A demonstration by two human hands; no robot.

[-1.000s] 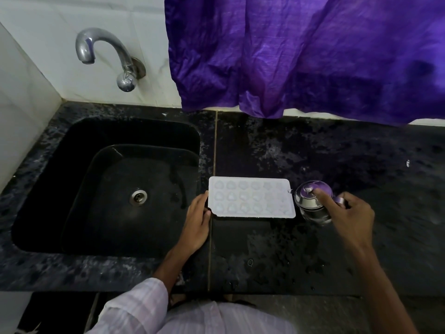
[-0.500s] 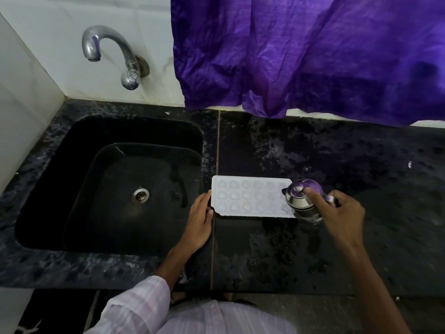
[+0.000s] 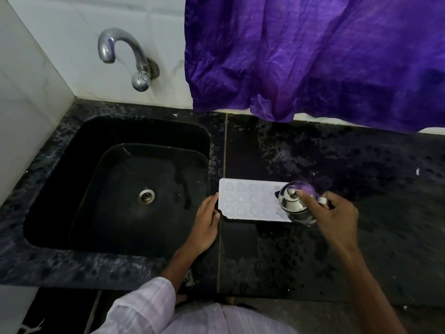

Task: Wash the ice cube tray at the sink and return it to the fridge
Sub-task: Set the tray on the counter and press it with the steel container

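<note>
Counter (image 3: 361, 165) | ice tray (image 3: 248, 201) flat | left hand (image 3: 206, 220) straight-fingered at its end | right hand (image 3: 337, 215) grips steel pot (image 3: 292, 203)

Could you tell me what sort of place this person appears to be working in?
Most likely a home kitchen: a black sink set into a dark stone countertop, a chrome wall tap above it, plus an ice cube tray and a steel pot.

White ice cube tray (image 3: 250, 201), shiny steel jug (image 3: 295, 204), black speckled counter (image 3: 337, 249), purple cloth (image 3: 313, 56), pale checked sleeve (image 3: 144, 307).
</note>
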